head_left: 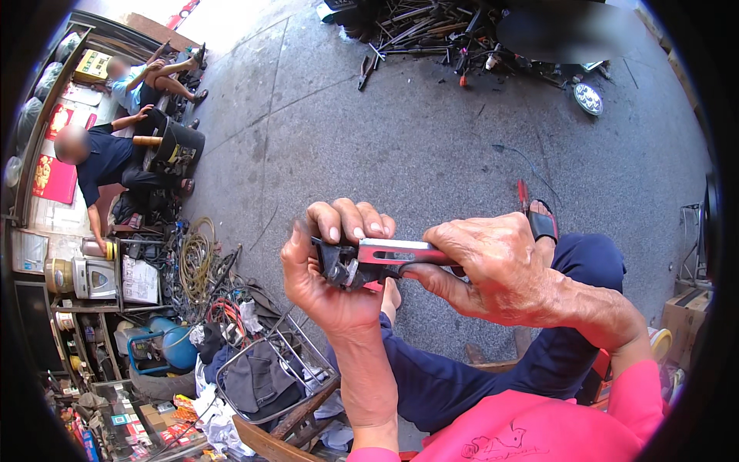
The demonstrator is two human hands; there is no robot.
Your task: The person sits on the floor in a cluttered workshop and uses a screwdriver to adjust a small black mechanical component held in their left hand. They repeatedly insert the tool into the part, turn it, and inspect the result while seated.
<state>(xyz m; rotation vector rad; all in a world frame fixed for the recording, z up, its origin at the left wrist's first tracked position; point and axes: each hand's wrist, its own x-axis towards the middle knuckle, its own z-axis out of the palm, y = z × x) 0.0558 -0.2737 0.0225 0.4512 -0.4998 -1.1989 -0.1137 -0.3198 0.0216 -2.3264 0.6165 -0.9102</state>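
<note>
Palm up, my left hand has its fingers curled round a small black mechanical part with a shiny metal piece on it. My right hand grips the right end of a flat red-and-silver tool with a long slot, thumb below and fingers above. The tool's left end meets the black part, and its exact kind I cannot make out. Both hands are raised in front of my lap. Fingers and palm hide some of the black part and the tool's right end.
A heap of metal tools lies on the concrete floor ahead. A red-handled tool is beside my sandalled foot. Two people sit at the left, near a black bucket. Coiled cable, a metal-framed chair and clutter crowd the lower left.
</note>
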